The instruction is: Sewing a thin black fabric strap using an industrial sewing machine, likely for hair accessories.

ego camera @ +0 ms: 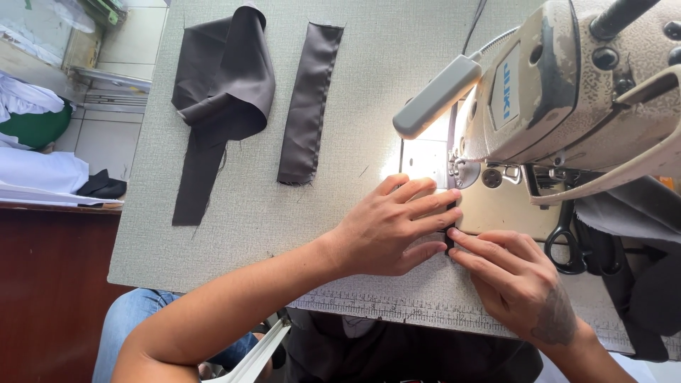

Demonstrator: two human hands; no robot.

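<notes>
Both hands are lying flat, fingers spread open: the left hand (386, 230) and right hand (514, 280) are pressing a dark strip (449, 237), mostly hidden, on the table (284, 213) near its front edge, just before the sewing machine (567, 92); keeping fingertips level should hold it straight

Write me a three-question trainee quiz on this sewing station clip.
1. True or false: the left hand lies flat, fingers toward the sewing machine.
2. Which lies nearer the hands: A, the crumpled dark fabric, or B, the flat dark strip?
3. What hangs at the machine's right, beside the right hand?

Key: 1 true. 2 B. 3 black-handled scissors.
</notes>
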